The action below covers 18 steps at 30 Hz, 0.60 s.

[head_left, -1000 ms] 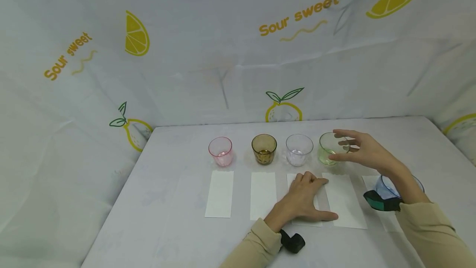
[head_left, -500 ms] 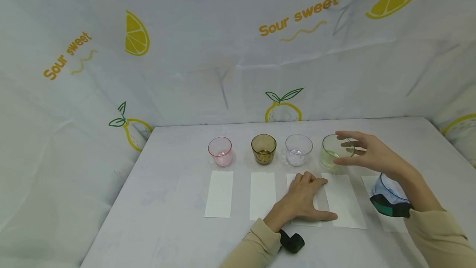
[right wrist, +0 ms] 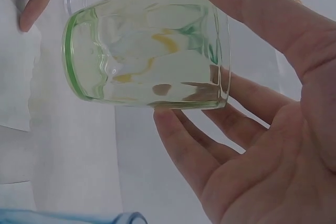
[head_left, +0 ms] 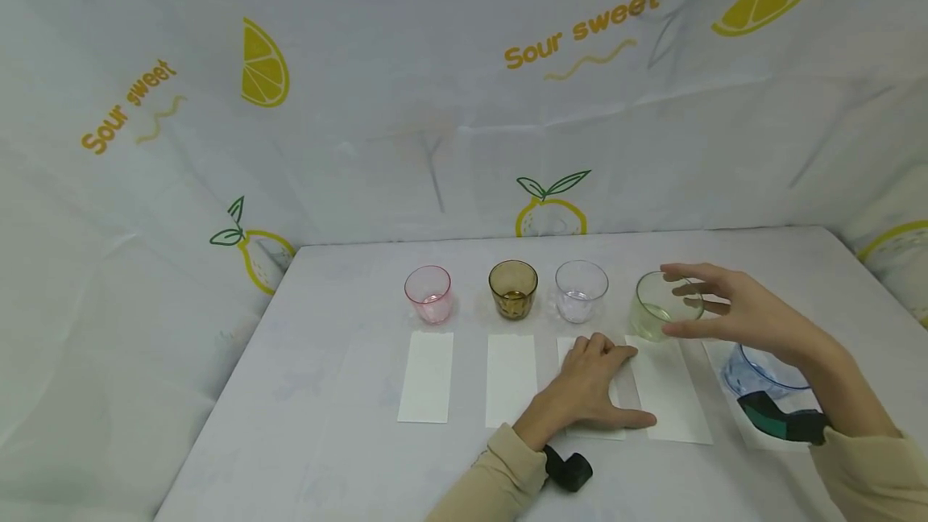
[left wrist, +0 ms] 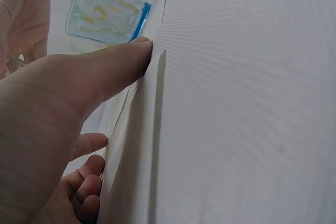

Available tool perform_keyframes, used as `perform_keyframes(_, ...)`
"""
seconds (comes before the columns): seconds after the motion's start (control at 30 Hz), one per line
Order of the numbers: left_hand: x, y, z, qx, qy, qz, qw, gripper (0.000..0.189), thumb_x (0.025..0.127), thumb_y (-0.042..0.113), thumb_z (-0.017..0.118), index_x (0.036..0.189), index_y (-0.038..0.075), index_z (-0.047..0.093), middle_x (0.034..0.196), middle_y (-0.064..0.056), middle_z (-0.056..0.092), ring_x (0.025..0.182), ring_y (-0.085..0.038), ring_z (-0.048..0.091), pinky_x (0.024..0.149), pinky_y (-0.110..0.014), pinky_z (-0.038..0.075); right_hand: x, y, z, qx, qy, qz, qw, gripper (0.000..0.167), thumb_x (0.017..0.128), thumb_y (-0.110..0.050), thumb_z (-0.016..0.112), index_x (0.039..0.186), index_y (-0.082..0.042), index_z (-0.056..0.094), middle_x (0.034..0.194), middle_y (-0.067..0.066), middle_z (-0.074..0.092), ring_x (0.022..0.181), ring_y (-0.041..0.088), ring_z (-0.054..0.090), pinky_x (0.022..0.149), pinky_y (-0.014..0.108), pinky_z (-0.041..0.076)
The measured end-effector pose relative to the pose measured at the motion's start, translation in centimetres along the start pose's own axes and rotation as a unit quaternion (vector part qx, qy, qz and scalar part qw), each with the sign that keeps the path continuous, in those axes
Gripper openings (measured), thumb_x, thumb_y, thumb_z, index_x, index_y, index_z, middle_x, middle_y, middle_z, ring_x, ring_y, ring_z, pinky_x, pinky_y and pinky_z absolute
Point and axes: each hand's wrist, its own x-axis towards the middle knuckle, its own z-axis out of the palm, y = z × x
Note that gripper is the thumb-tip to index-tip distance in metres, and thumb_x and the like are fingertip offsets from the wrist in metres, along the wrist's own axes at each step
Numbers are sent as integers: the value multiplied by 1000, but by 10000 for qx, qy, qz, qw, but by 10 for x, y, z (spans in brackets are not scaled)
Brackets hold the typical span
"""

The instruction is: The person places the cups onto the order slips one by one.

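Observation:
My right hand (head_left: 757, 312) holds a clear green-tinted glass (head_left: 648, 316) by its side, thumb on the near side and fingers on the far side. In the right wrist view the glass (right wrist: 142, 56) shows its thick green base and ribbed wall. My left hand (head_left: 590, 389) rests on the table over the third white card (head_left: 565, 354) from the left. Its thumb and index finger are spread toward the fourth card (head_left: 677, 393), whose far end lies just in front of the green glass.
A pink glass (head_left: 433, 304), an amber glass (head_left: 513, 296) and a colourless glass (head_left: 580, 296) stand in a row at the back. Two more white cards (head_left: 425, 377) lie on the left. A blue glass (head_left: 757, 373) stands on the rightmost card (head_left: 761, 425), partly behind my right wrist.
My right hand has moved right and toward me with the green glass, from the row to the far end of the fourth card. The left hand stays in place.

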Motion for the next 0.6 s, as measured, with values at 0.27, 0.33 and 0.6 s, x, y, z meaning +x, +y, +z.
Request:
perform_keyframes(0.27,0,0,1,41,23,-14,10000,85,80,72,71,150,29,49,127,8,52,110,-5,43,93,-16,37,-10,4,0,-62,22,-199,9998,83,82,-21,87,153,-8,45,147,5,54,117,0,63,85,11,49)
perform_keyframes(0.33,0,0,1,44,33,-14,10000,85,80,72,72,150,29,50,128,7,52,111,-5,43,93,-16,37,-12,7,1,-77,56,-216,9997,83,81,-22,87,152,-11,46,142,-12,53,112,-17,54,84,11,49)
perform_keyframes(0.6,0,0,1,33,62,-22,10000,85,79,72,72,149,29,50,128,8,52,111,-5,43,94,-16,37,-22,10,3,-134,16,-310,9994,78,79,-21,89,147,-12,52,137,-11,57,109,-22,49,86,28,59)
